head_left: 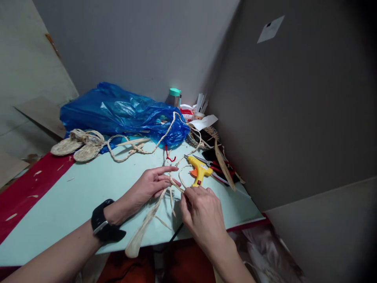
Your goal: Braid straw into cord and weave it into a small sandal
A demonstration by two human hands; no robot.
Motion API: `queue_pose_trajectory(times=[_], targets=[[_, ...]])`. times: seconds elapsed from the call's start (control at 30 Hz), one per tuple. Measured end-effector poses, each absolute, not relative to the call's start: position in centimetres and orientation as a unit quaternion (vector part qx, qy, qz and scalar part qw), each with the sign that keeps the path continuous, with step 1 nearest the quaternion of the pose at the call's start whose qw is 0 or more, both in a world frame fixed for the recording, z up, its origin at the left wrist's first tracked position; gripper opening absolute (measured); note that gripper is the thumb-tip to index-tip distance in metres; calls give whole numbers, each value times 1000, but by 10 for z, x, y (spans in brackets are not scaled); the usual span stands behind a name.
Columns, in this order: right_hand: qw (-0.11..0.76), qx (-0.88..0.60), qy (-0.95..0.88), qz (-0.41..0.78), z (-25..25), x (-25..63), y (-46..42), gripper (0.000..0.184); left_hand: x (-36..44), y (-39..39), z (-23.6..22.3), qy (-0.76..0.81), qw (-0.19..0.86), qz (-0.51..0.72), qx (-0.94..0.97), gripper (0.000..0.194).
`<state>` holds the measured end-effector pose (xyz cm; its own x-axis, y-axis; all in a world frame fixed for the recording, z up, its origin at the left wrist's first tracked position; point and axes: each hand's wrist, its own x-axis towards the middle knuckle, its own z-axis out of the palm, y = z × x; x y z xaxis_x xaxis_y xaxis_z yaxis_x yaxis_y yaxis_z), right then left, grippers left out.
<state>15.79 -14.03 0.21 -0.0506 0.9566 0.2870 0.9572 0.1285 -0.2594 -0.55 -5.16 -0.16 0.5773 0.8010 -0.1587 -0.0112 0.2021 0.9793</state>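
Near the centre of the frame, two bare hands worked on pale fibre strands [147, 221] above a table [97, 188]. The strands ran between the hands: one taut length crossed from the left hand's fingers to the right hand's fingertips, while a broader tail slanted down to the lower centre, past the table's near edge.

The left hand [153, 182] came in from the lower left, its index finger extended to the right and its fingers slightly apart, with strands passing among them; how firmly it gripped could not be told. A black watch [106, 225] circled that wrist. The right hand [204, 207] reached up from the lower right, back of the hand uppermost, fingers curled together and pinched on the strand's end.

Just above the right hand lay a yellow glue gun [200, 168], with red-handled scissors [207, 162] beside it. A short red twisted string [170, 159] sat just above the left fingertips. Farther out, a braided cord [120, 160] looped across the middle left near two woven slippers [90, 154]. Behind them spread a blue plastic bag [118, 108], and a jar with a teal lid [174, 93] stood at upper centre.
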Motion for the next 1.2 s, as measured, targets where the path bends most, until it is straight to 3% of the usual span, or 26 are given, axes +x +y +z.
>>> queue_pose_trajectory(times=[0.27, 0.4, 0.6, 0.83, 1.1, 1.2], targets=[[158, -654, -740, -5, 7, 162, -143, 22, -5, -55, 1, 367, 655, 305, 586, 18], [159, -669, -726, -18, 13, 165, -140, 23, -4, -54, 0, 373, 646, 312, 588, 18], [188, -642, -730, 144, 12, 160, -133, 21, -6, -51, -3, 360, 651, 315, 590, 35], [178, -682, -697, 129, 6, 152, -129, 19, -1, -55, -7, 398, 625, 335, 583, 51], [169, -690, -696, 101, 2, 142, -138, 15, 1, -70, -17, 473, 568, 339, 582, 46], [176, -686, -698, 101, 2, 140, -136, 13, 1, -72, -15, 489, 554, 327, 589, 33]])
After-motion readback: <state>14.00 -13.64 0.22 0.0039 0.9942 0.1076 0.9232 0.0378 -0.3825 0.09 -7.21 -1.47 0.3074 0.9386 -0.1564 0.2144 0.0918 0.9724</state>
